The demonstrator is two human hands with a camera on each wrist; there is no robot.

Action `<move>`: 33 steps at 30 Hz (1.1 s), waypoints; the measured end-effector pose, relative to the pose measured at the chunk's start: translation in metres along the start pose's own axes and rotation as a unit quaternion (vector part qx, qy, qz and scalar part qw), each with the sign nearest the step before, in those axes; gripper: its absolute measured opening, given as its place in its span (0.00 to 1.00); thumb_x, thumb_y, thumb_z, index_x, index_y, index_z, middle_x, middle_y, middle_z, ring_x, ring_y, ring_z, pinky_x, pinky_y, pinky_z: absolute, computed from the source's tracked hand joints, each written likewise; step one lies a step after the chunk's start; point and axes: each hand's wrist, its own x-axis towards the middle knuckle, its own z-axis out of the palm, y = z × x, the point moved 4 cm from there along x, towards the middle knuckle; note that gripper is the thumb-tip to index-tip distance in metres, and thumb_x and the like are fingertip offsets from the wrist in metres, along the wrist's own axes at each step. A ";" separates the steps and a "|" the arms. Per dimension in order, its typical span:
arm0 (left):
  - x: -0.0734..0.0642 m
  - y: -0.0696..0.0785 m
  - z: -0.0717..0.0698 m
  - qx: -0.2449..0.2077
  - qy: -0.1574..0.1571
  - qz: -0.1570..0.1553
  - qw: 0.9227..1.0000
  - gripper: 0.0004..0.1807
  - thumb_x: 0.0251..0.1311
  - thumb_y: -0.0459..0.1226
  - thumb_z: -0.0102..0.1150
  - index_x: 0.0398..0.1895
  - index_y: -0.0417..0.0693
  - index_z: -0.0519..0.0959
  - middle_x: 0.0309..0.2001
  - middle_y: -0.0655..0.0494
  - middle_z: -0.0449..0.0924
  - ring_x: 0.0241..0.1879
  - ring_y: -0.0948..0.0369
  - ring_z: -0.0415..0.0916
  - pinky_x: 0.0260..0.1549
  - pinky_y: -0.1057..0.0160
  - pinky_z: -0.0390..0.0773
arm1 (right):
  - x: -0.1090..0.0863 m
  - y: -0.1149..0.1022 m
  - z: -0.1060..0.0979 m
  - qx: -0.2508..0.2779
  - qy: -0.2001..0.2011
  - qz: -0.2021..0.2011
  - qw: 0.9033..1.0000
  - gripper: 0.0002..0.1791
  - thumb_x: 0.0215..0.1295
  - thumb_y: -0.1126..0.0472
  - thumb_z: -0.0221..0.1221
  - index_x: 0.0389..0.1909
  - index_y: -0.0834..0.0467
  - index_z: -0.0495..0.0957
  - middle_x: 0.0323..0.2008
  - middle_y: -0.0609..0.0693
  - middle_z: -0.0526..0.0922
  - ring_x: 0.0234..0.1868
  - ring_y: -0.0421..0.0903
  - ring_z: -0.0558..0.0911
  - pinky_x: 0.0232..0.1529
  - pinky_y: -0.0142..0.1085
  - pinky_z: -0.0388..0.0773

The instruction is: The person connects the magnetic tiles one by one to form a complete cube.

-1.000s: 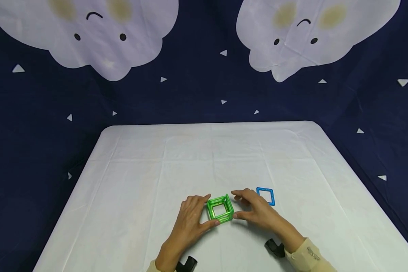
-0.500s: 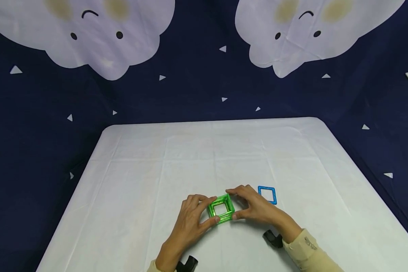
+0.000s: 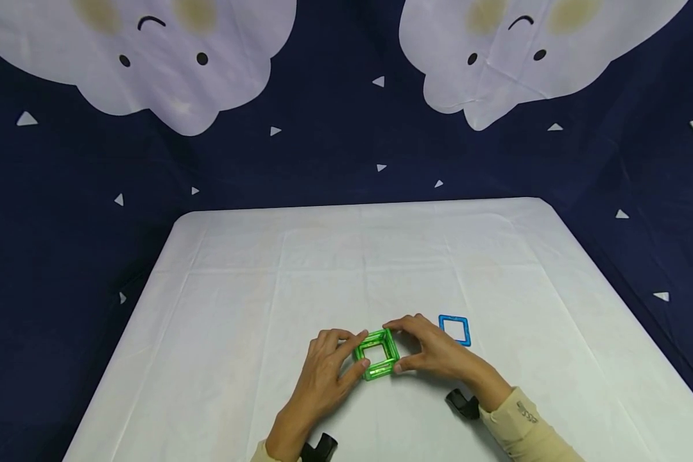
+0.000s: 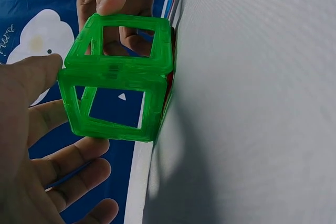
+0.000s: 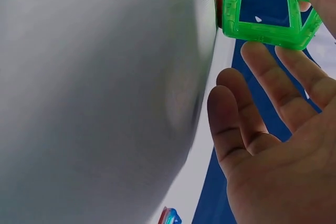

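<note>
An open-framed cube of green magnetic tiles [image 3: 380, 371] stands on the white table in the head view. My left hand [image 3: 323, 367] holds its left side, index finger at the far edge and thumb at the near one. On the right side, my right hand [image 3: 436, 350] pinches the cube between thumb and index fingertip. The left wrist view shows two green faces [image 4: 113, 75] meeting at a ridge, with a thin red edge [image 4: 169, 85] along the table side. In the right wrist view, fingertips touch the cube's green rim [image 5: 262, 35].
A blue square magnetic tile [image 3: 468, 332] lies flat just beyond the right hand. The white-covered table [image 3: 237, 289] stretches away to a dark blue backdrop [image 3: 323, 173] with cloud prints. A black wrist mount [image 3: 462, 404] sits at the right wrist, another [image 3: 320, 448] at the left.
The right index finger has come in to the cube's far right corner. My left index has slid along the far edge, and the left thumb has shifted slightly upward. The cube has barely moved.
</note>
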 end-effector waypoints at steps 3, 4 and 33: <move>0.000 0.000 0.000 -0.001 -0.002 -0.002 1.000 0.25 0.55 0.48 0.63 0.58 0.57 0.77 0.44 0.60 0.76 0.47 0.62 0.70 0.45 0.58 0.69 | 0.000 -0.001 0.000 0.001 0.002 -0.005 1.000 0.39 0.44 0.45 0.71 0.60 0.46 0.70 0.54 0.35 0.75 0.50 0.41 0.72 0.52 0.39 0.71; 0.000 0.000 0.000 -0.002 -0.004 -0.003 1.000 0.26 0.55 0.49 0.63 0.58 0.57 0.76 0.45 0.59 0.76 0.47 0.62 0.70 0.45 0.57 0.69 | 0.000 -0.001 0.000 0.002 0.002 -0.007 1.000 0.39 0.44 0.44 0.71 0.60 0.46 0.70 0.54 0.36 0.75 0.50 0.41 0.72 0.52 0.39 0.71; -0.004 -0.004 0.018 0.060 -0.110 -0.027 0.992 0.58 0.39 0.49 0.74 0.73 0.49 0.50 0.55 0.56 0.73 0.55 0.58 0.66 0.54 0.56 0.65 | -0.004 -0.001 0.003 -0.016 -0.016 0.013 1.000 0.40 0.47 0.47 0.71 0.62 0.42 0.66 0.57 0.39 0.73 0.52 0.38 0.70 0.55 0.39 0.72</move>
